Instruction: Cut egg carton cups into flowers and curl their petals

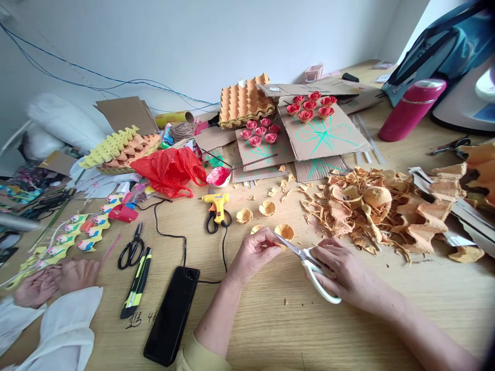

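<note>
My right hand (342, 270) grips a pair of white-handled scissors (323, 289), its fingers through the loops. The scissors' metal blades reach left to the fingertips of my left hand (251, 257). Thumb and fingers of that left hand are pinched together; what lies between them, if anything, is too small or hidden to make out. Just beyond the blades is an orange egg-carton cup (284, 231) cut like a flower, with another partly behind my left hand. Two more petal-edged cups, one a carton cup (267, 208), stand a little farther back.
Carton scraps (348, 206) pile up on the right. A yellow glue gun (217, 203), phone (172, 314), box cutter (136, 286) and black scissors (133, 249) lie left. Red flowers sit on cardboard (332, 136) behind. Another person's hands (58, 281) rest far left; a pink bottle (412, 111) stands back right.
</note>
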{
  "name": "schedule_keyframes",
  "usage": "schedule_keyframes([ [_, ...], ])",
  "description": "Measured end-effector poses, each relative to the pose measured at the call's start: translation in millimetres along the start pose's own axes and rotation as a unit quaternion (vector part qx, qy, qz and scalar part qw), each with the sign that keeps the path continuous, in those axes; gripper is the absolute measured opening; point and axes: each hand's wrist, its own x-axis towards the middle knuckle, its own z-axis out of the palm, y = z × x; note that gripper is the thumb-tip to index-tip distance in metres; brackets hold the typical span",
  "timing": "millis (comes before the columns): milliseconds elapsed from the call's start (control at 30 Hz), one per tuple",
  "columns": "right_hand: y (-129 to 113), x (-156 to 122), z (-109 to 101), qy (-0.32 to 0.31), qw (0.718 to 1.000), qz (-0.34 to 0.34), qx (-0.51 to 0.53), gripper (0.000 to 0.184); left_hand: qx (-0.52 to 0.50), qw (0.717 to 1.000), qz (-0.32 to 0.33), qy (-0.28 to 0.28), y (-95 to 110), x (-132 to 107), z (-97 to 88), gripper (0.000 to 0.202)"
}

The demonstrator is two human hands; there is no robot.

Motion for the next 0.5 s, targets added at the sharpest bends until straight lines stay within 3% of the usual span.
schedule_keyframes([
  [233,0.3,-0.8,-0.1,0.056,0.979,0.136,0.139,0.027,-0.101,0.989,-0.112,-0.005,-15.5,-0.8,2.2,0.030],
  [367,0.5,-2.4,1.4,0.081,0.949,0.164,0.255,0.019,-0.102,0.987,-0.122,-0.010,-9.4,-2.0,7.9,0.040],
  [500,-3.6,-0.4,5.3,0.088,0.921,0.166,0.342,0.021,-0.048,0.988,-0.140,-0.052,-5.1,-4.5,15.3,0.046],
])
